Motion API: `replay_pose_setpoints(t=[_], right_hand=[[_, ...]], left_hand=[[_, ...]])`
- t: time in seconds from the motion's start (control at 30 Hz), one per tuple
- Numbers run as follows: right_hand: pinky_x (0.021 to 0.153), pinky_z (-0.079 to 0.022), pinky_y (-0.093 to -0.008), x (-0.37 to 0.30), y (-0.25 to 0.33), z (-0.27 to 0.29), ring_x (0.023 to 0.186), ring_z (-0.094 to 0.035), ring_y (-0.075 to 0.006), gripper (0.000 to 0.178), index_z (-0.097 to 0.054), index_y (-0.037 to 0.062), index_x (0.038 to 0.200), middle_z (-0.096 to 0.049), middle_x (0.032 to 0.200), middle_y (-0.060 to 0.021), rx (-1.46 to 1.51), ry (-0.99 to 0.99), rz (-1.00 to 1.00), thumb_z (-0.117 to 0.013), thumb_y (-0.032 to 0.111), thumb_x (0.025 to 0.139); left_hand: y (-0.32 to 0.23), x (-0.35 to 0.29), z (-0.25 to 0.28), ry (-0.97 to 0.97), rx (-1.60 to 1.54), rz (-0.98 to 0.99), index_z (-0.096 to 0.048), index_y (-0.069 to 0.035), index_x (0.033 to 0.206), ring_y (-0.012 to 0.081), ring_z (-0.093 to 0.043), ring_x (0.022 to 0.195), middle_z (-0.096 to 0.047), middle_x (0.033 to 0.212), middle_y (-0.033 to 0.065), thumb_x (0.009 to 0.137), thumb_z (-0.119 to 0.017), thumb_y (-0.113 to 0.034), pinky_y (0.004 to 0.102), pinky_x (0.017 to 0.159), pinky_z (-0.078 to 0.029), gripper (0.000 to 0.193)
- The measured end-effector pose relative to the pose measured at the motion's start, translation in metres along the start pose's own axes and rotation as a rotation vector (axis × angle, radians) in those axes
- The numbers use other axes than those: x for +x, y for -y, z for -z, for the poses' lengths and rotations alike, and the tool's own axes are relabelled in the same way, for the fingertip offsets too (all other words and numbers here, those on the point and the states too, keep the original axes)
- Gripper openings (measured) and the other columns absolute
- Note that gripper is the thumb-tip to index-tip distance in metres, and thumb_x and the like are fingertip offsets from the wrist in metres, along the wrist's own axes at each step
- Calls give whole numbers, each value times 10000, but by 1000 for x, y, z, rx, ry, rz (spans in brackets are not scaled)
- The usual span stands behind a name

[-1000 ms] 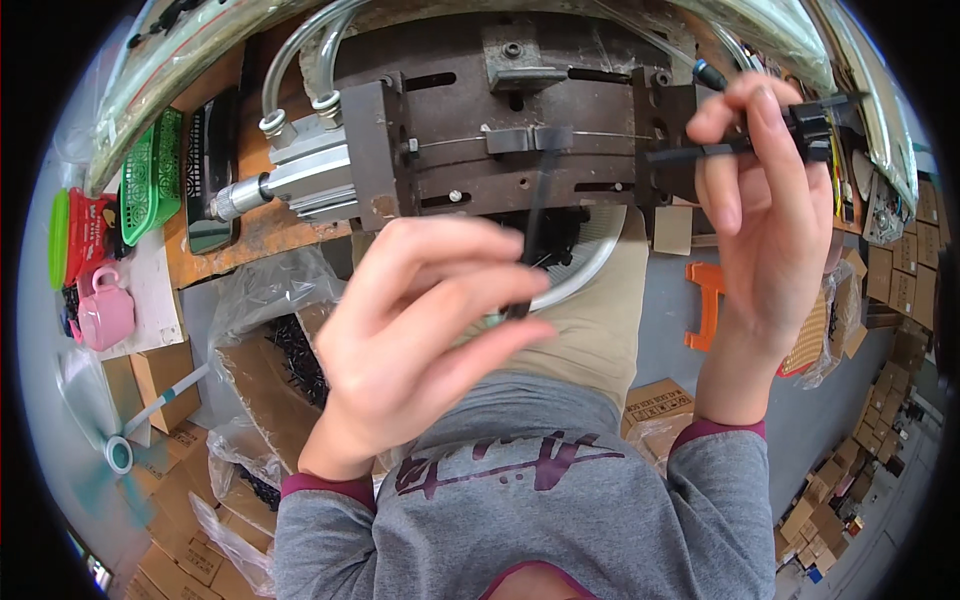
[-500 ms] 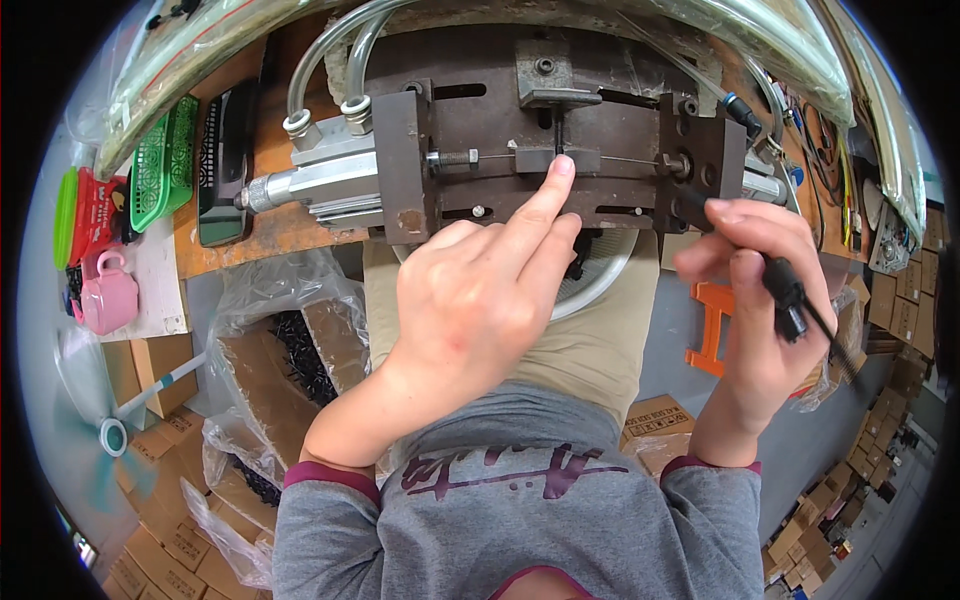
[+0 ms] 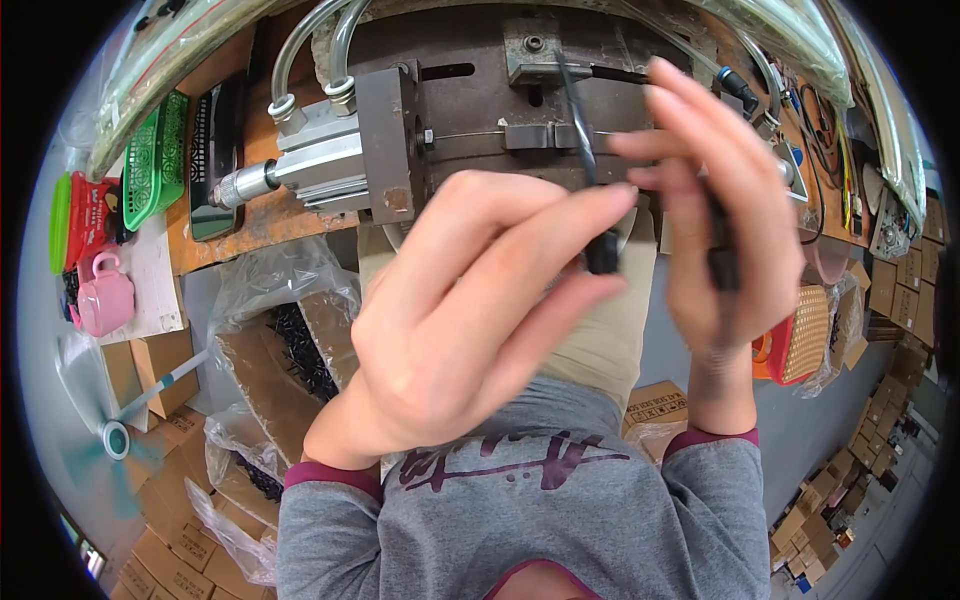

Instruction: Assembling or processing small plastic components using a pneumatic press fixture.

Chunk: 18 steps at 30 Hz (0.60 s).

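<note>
My left hand is in front of the clamping fixture, its thumb and fingertips closed on a thin black rod. The rod has a thicker black end below the fingers and slants up over the fixture's small split metal block. My right hand is close beside it on the right, fingers curved and smeared by motion. A dark, blurred piece lies in its palm, its kind unclear. The fixture's dark metal base carries a silver air cylinder on the left; my right hand hides much of its right side.
On the bench's left are a black phone-like slab, a green basket and a pink mug. Below stands an open carton of small black parts. A fan is at far left; cables lie at right.
My left hand has drawn back from the block and now grips the black rod. My right hand has moved left toward it. The gap in the metal block now shows.
</note>
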State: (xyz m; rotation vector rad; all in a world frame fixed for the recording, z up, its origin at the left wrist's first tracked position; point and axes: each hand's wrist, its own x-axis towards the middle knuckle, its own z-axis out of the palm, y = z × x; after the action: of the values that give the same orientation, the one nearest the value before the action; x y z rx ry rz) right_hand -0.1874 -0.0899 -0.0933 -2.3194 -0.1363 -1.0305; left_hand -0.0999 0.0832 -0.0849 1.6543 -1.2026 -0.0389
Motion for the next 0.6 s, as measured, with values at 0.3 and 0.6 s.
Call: replay_pose_setpoints(t=[0.3, 0.6], right_hand=[[750, -563, -296, -12, 16, 23, 874, -658, -241, 189, -576, -79, 1106, -603, 1155, -267, 475, -174, -520, -510, 15, 956], [833, -575, -339, -21, 14, 15, 996, -678, -320, 196, -602, -89, 1087, -614, 1166, -282, -34, -115, -189, -544, -65, 902]], left_hand=[[29, -13, -21, 80, 424, -145, -682, 2, 938, 243, -680, 806, -642, 1216, 141, 694, -757, -53, 306, 726, -549, 262], [17, -5, -13, 187, 500, -20, -689, -19, 950, 176, -672, 703, -663, 1182, 131, 672, -787, -62, 271, 654, -537, 298]])
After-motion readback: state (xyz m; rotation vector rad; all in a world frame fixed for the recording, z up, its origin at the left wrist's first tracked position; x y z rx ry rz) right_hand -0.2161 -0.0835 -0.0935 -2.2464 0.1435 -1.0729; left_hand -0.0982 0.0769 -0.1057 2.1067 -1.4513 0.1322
